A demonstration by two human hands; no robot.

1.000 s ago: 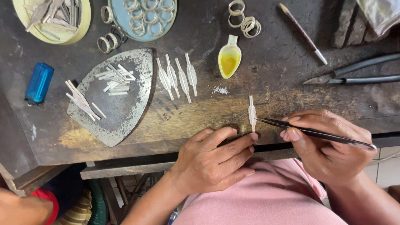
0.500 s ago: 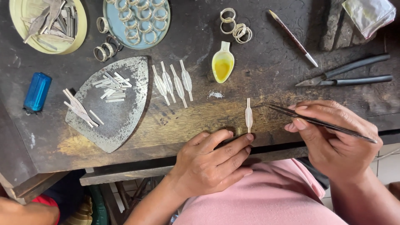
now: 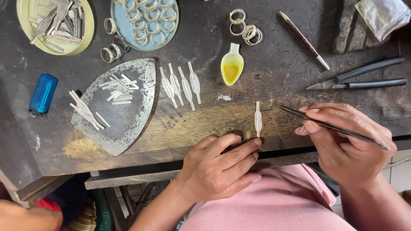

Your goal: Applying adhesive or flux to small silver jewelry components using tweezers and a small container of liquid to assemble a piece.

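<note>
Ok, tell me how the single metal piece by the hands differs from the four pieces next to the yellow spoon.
The single metal piece lies alone near the bench edge, upright in the picture, between the left hand and the tweezers held in the right hand. The four pieces lie side by side in a slanted row, farther from the hands, beside the yellow spoon. Both kinds share the same pale, flattened-oval body with thin pointed ends.

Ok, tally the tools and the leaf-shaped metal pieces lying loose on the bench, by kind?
Leaf-shaped metal pieces: 5, four in a row and one by the left hand
Tweezers, in the right hand: 1
Pliers: 1
Brush: 1
Blue lighter: 1
Total: 9
</note>
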